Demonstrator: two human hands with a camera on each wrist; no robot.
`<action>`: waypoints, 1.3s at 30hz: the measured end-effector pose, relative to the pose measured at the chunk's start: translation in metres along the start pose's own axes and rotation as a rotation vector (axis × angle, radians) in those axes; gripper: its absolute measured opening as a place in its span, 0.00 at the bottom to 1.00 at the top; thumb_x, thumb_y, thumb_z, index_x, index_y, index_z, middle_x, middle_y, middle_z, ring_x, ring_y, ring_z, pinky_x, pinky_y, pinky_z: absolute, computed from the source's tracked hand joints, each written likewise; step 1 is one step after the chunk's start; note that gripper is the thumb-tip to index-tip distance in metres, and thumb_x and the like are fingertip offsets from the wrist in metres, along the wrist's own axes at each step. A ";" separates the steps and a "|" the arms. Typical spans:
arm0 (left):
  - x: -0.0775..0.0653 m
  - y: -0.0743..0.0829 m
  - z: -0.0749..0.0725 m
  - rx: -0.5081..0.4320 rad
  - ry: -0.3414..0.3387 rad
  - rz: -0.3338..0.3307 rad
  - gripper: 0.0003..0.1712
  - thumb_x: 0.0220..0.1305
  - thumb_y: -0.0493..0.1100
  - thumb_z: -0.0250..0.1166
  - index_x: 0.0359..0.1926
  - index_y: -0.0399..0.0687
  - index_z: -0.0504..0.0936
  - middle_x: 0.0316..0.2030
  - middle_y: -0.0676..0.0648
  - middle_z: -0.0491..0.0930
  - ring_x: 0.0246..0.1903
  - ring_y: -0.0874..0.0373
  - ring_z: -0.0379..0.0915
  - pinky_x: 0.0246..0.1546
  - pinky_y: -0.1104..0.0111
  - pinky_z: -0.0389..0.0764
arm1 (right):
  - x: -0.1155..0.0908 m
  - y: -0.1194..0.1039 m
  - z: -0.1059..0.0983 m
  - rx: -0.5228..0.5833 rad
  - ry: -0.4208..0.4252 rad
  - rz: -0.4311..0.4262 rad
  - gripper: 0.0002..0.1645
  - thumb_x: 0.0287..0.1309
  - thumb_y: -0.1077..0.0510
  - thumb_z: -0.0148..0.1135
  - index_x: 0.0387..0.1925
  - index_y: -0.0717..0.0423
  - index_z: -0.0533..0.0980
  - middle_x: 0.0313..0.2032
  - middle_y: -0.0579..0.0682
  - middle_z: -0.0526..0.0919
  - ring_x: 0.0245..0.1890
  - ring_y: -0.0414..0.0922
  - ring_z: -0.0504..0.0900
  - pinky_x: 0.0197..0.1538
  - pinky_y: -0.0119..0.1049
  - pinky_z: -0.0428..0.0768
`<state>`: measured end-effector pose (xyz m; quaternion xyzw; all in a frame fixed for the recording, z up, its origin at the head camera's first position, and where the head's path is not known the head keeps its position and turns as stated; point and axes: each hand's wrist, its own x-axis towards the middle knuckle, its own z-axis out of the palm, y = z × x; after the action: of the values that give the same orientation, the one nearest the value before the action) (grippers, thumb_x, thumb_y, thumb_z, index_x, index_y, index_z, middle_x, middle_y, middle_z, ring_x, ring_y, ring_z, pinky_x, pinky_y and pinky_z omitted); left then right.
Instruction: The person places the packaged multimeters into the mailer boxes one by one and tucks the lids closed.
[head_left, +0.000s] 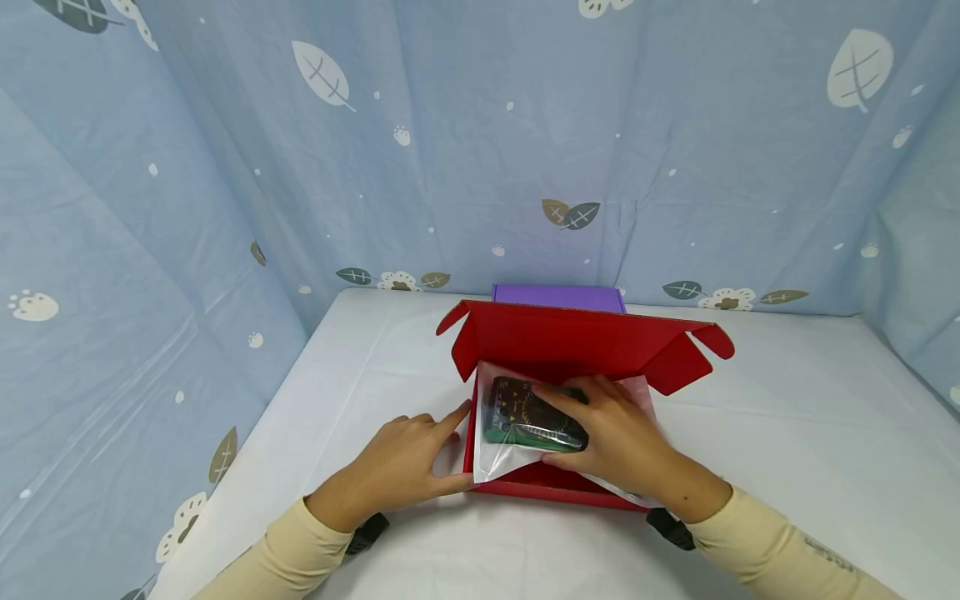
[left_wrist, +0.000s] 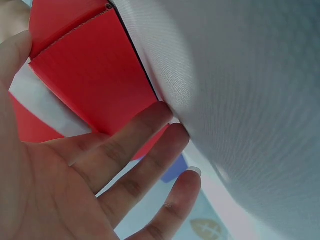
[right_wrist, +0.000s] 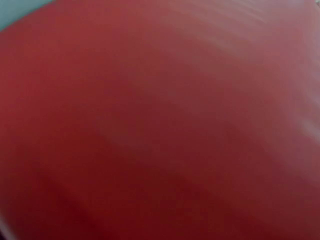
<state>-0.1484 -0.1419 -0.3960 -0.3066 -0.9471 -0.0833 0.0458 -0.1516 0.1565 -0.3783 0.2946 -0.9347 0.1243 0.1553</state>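
A red cardboard box (head_left: 570, 497) stands on the table with its lid raised at the back. Inside lies a clear plastic bag (head_left: 491, 467) with a white lower layer, holding a flat dark device (head_left: 517, 408) with green edges and small yellow marks. My right hand (head_left: 618, 429) grips the bagged device from the right, thumb at its near edge and fingers across its top. At the box's left wall, my left hand (head_left: 408, 458) touches with spread fingers, its thumb at the near corner; the left wrist view shows these fingers (left_wrist: 145, 165) stretched along the red side.
Behind the raised lid (head_left: 555, 333) stands a purple box (head_left: 558, 296), partly hidden. Side flaps (head_left: 678, 367) stick out from the lid. A white cloth covers the table (head_left: 787, 417), and a blue leaf-patterned curtain (head_left: 480, 150) hangs around it. Blurred red fills most of the right wrist view.
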 end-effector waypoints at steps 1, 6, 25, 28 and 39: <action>0.000 0.000 0.000 0.000 -0.001 0.001 0.49 0.54 0.69 0.67 0.71 0.51 0.70 0.35 0.61 0.86 0.36 0.62 0.78 0.34 0.64 0.79 | 0.000 0.001 0.001 -0.002 0.001 -0.001 0.50 0.37 0.33 0.80 0.65 0.37 0.75 0.52 0.52 0.79 0.54 0.51 0.77 0.51 0.43 0.82; 0.000 -0.001 0.001 0.001 0.004 0.010 0.50 0.54 0.72 0.66 0.71 0.50 0.69 0.37 0.62 0.86 0.36 0.61 0.79 0.36 0.63 0.80 | 0.000 0.002 0.005 0.009 0.003 0.005 0.50 0.37 0.33 0.80 0.65 0.39 0.75 0.53 0.52 0.79 0.55 0.51 0.76 0.53 0.45 0.81; -0.001 -0.001 0.002 0.009 0.003 0.015 0.52 0.54 0.77 0.62 0.72 0.52 0.69 0.36 0.63 0.85 0.34 0.63 0.78 0.34 0.64 0.78 | 0.001 0.004 0.018 -0.005 -0.034 0.043 0.49 0.40 0.33 0.79 0.66 0.40 0.75 0.57 0.53 0.77 0.60 0.53 0.74 0.62 0.57 0.75; -0.001 0.000 0.002 0.003 -0.001 0.012 0.52 0.55 0.77 0.62 0.72 0.52 0.69 0.37 0.63 0.86 0.35 0.62 0.79 0.35 0.63 0.79 | 0.000 0.006 0.021 -0.002 -0.045 0.041 0.49 0.41 0.33 0.78 0.66 0.41 0.75 0.58 0.54 0.76 0.61 0.54 0.74 0.63 0.57 0.74; 0.000 0.001 0.001 -0.009 -0.005 0.002 0.51 0.55 0.74 0.64 0.72 0.51 0.69 0.37 0.61 0.86 0.35 0.61 0.79 0.37 0.62 0.80 | 0.000 0.009 0.023 0.008 -0.052 0.021 0.48 0.40 0.34 0.79 0.65 0.44 0.76 0.59 0.54 0.76 0.61 0.53 0.74 0.63 0.52 0.76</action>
<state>-0.1480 -0.1414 -0.3965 -0.3078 -0.9465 -0.0870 0.0422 -0.1617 0.1557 -0.4011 0.2885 -0.9410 0.1219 0.1284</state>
